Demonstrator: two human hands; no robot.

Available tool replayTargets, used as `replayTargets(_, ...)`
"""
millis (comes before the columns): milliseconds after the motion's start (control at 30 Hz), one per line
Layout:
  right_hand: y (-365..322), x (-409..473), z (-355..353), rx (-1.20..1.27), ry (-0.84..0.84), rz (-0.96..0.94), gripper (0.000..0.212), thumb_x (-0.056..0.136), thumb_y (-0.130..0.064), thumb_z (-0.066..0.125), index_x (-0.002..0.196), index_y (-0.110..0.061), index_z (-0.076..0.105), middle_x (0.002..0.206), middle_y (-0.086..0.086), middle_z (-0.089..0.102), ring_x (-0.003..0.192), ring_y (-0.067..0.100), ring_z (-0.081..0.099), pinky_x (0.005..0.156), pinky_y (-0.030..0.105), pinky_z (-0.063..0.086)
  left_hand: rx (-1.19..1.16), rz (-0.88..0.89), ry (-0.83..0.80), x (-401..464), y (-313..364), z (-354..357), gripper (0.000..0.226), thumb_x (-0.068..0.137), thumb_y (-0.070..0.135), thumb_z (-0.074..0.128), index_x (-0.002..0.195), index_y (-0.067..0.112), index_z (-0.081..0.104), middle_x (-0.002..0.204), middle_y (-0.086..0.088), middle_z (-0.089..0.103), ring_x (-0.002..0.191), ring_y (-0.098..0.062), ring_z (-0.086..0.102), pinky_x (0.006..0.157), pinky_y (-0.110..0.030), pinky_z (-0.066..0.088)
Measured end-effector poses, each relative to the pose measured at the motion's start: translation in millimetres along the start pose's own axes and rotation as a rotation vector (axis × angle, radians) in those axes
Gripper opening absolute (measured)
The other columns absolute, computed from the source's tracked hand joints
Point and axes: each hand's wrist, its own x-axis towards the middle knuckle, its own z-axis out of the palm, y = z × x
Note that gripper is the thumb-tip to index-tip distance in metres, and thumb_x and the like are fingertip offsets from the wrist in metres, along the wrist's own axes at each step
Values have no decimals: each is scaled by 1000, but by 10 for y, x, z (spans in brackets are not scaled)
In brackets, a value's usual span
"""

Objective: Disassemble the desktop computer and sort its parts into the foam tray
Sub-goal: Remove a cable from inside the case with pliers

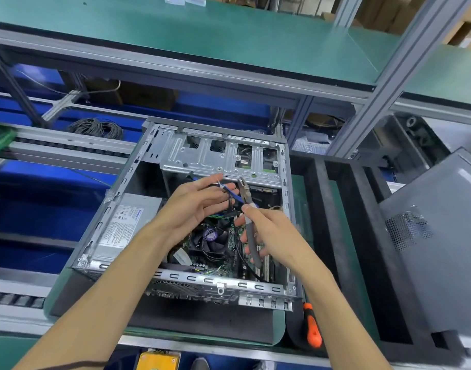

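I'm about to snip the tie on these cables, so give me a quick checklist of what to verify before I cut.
1. Cutters in the right hand: ok, grip is around the grey handles.
2. Jaws open and aimed at the cables: ok, open tips sit just right of the bundle.
3. Cable bundle lifted clear of the motherboard: ok, the left hand holds it up over the open computer case.
4. Left fingers clear of the blades: cannot tell, they lie close to the tips.
5. Blades on the tie only, not a wire: cannot tell, too small to see.
6. Foam tray ready for parts: ok, beside the case.
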Motion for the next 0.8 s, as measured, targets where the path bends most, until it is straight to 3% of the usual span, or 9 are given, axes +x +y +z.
replayTargets(100,-14,-21,-21,-71,-58,19,45,102,-56,45,95,-21,73,71,0,71,63,21,71,66,42,62,79,26,93,25,-35,17,34,97,9,59,131,7,60,114,-13,73,104,-26,72,76,-25,59)
replayTargets(233,-54,-31,-42,-109,-133,64,46,103,-53,44,97,-18,73,67,1,70,60,20,69,54,30,58,121,60,68,41,-70,-8,29,101,13,55,129,11,63,118,-13,72,109,-30,69,84,-33,59)
replayTargets(367,-97,-25,-63,-119,-160,69,47,104,-52,43,98,-17,73,68,2,70,61,22,70,58,35,60,146,97,44,30,-52,-5,31,104,12,47,131,13,62,120,-11,71,109,-31,69,81,-31,59)
replayTargets(600,-167,-35,-84,-101,-219,111,49,104,-51,42,104,-13,72,76,10,72,65,26,71,67,47,62,281,191,79,21,-59,14,30,101,18,55,129,22,65,117,-5,73,103,-27,72,70,-23,58)
replayTargets(800,-200,-58,-89,-97,-223,125,50,104,-51,43,103,-12,73,76,10,71,64,25,70,62,40,63,353,218,86,-6,-46,23,26,96,27,61,120,34,71,113,-1,75,99,-20,73,71,-20,56)
